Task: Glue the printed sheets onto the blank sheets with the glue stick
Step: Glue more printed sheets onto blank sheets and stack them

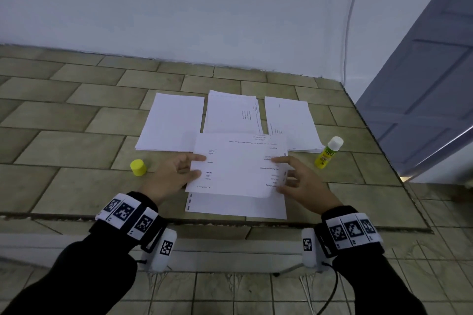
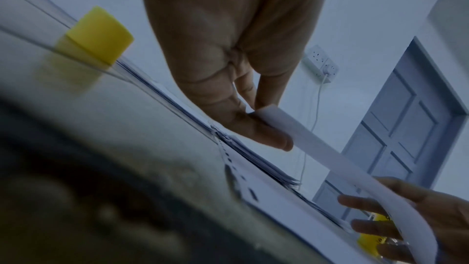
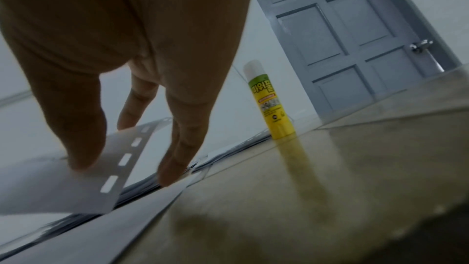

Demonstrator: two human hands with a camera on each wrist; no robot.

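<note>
Here, the left hand (image 1: 171,174) and right hand (image 1: 302,181) each pinch one side edge of the printed sheet (image 1: 238,166), holding it raised above the blank sheet (image 1: 238,208). The glue stick (image 1: 328,152) stands uncapped right of them; its yellow cap (image 1: 138,167) lies left.

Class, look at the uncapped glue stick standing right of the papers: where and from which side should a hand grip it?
Grip the glue stick around its yellow barrel, below the white tip, probably coming from the right with the right hand. It stands upright and uncapped, paper stacks lie on its left, and the exposed top is best left untouched.
</note>
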